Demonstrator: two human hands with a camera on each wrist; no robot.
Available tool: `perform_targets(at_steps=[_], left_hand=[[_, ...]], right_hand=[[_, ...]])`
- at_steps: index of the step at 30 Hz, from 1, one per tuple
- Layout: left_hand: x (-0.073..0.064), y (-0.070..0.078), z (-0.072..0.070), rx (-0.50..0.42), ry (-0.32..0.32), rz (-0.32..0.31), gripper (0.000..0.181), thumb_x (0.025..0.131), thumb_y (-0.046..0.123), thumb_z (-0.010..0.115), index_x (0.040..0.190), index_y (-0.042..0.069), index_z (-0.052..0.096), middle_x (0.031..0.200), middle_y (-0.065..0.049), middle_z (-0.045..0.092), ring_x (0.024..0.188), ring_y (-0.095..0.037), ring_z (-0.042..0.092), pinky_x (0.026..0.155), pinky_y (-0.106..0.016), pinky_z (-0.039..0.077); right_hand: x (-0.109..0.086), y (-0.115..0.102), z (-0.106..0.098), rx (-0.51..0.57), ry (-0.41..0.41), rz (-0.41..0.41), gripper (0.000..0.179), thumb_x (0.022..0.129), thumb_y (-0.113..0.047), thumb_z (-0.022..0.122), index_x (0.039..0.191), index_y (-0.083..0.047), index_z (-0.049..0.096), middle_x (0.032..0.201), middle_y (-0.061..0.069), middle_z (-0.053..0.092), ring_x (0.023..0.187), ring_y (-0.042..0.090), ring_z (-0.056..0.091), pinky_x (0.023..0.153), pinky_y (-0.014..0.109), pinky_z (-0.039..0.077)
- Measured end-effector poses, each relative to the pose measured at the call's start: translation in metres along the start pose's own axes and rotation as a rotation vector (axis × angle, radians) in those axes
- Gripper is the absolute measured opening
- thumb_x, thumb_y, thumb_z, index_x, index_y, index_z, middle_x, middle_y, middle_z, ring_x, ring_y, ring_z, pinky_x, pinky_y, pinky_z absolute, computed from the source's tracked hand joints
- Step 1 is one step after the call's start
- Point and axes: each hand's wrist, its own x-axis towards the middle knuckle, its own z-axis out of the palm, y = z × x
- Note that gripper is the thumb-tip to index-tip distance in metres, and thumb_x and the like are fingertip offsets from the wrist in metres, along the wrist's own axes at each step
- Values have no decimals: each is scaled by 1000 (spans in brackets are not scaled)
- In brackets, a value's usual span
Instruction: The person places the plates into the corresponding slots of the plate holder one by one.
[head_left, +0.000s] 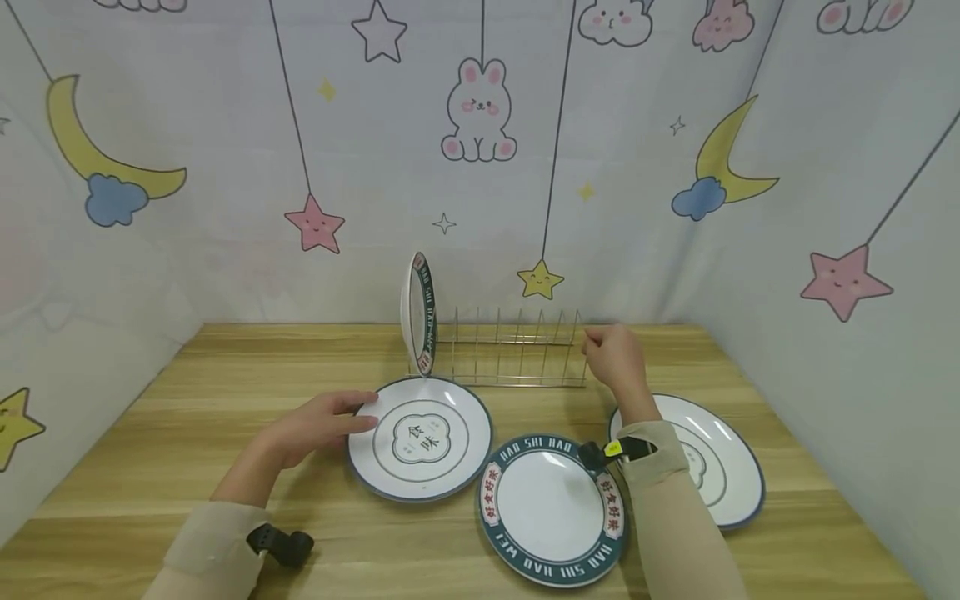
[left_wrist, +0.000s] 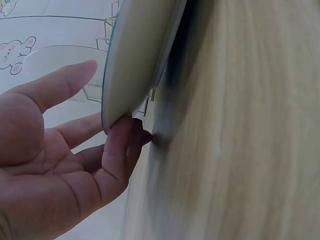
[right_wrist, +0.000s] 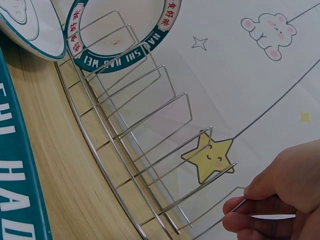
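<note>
My left hand (head_left: 315, 425) is at the left rim of a white, blue-rimmed plate (head_left: 468, 433). In the left wrist view, some fingers (left_wrist: 117, 150) curl under the plate's edge, while the thumb reaches over its upper side. At the back, my right hand (head_left: 617, 358) pinches the right end wire of a metal dish rack (head_left: 517, 386), as the right wrist view shows between thumb and fingers (right_wrist: 260, 207). A green-rimmed plate (head_left: 429, 321) stands upright at the rack's left end. The other slots of the rack hold nothing.
A green-rimmed plate (head_left: 551, 508) lies face up at the front, close to the blue-rimmed one. Another blue-rimmed plate (head_left: 731, 467) lies on the right, partly behind my right forearm. A patterned cloth wall (head_left: 480, 208) closes off the wooden table (head_left: 135, 467) at the back and sides.
</note>
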Motion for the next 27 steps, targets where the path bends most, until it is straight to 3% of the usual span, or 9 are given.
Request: perform_targets(at_steps=[14,21,27], left_hand=[[0,-2,-4,1,56,1,58,95,29,68,142,0,50,146,-28,42,131,-40,44,97,-48,51],[-1,-1,-7,-69,68,19,57,93,22,71,140,-2,52,134,-26,56,112,-25,60,88,-40,57],[-4,1,-8,-128,66,17,55,92,14,71,140,-3,52,124,-23,63,95,-18,66,82,-38,59]], right_hand=[[0,1,1,-25,17,-9,31,97,-13,55,123,-4,69,105,14,71,66,21,53,54,30,40],[-1,1,1,-16,28,-14,30,98,-12,54,121,-4,70,102,13,71,72,24,56,56,30,42],[-3,0,0,-13,22,-14,30,97,-11,54,122,-4,69,106,15,71,73,24,56,57,30,43]])
